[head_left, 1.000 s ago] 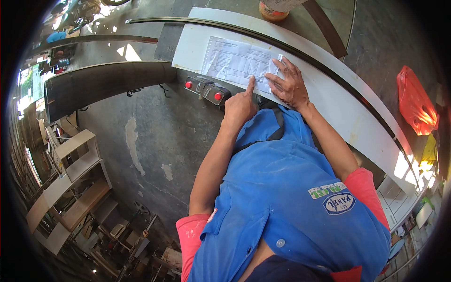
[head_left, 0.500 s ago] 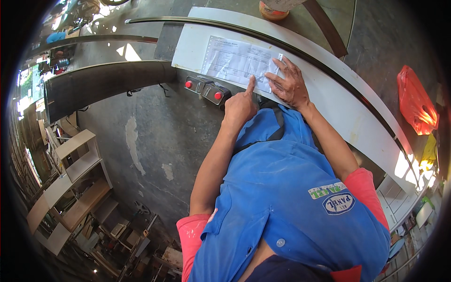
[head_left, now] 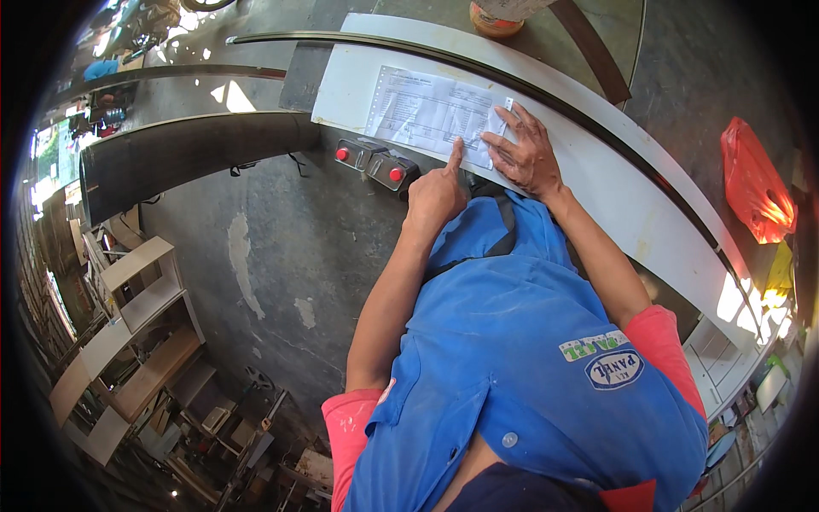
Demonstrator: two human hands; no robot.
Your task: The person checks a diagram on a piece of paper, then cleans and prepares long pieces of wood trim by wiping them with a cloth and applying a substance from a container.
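Observation:
A printed white sheet (head_left: 426, 104) with punched holes along its edges lies on a long white board (head_left: 363, 51). The index finger of my left hand (head_left: 435, 198) points straight out onto the sheet's lower part, while its other fingers curl under. Nothing shows in that hand. My right hand (head_left: 531, 154) rests over the right end of the paper with fingers apart, pressing on it and on the board beside it. Along the board, beyond the sheet, runs a thin dark strip (head_left: 409, 53).
Below the board's near edge are two dark boxes with red knobs (head_left: 396, 174). A dark curved panel (head_left: 196, 154) extends to the left. Pale shelving (head_left: 141, 273) stands at lower left. On the far side are a jar (head_left: 496, 21) and, rightward, a red plastic bag (head_left: 755, 183).

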